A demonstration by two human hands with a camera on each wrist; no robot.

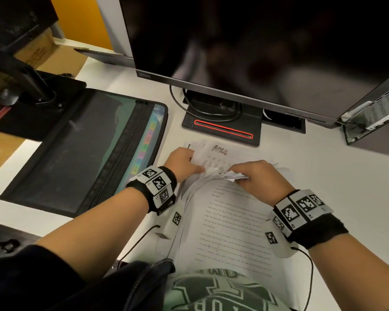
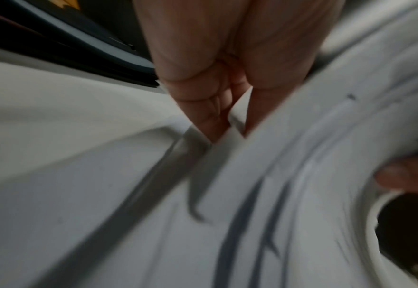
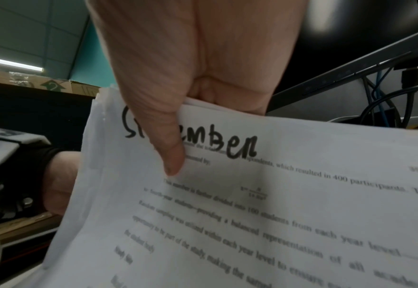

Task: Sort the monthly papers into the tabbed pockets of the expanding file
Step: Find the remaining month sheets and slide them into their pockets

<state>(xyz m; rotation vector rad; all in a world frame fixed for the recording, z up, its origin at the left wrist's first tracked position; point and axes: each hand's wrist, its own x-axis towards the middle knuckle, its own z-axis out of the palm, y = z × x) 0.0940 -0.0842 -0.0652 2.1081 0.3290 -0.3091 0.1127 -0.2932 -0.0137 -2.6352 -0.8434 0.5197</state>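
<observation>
Right hand [image 1: 255,176]: fingers pinch the lifted stack of white printed papers [image 1: 229,223], thumb on top.
Left hand [image 1: 182,161]: fingers grip the white sheet marked "APRIL" [image 1: 220,151].
Black zippered expanding file [image 1: 81,151]: open on the white surface [image 1: 323,176], beside the left hand.

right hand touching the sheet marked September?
Touching. The right wrist view shows the right hand gripping the paper stack, thumb pressed flat across the handwritten word on the September sheet.
</observation>
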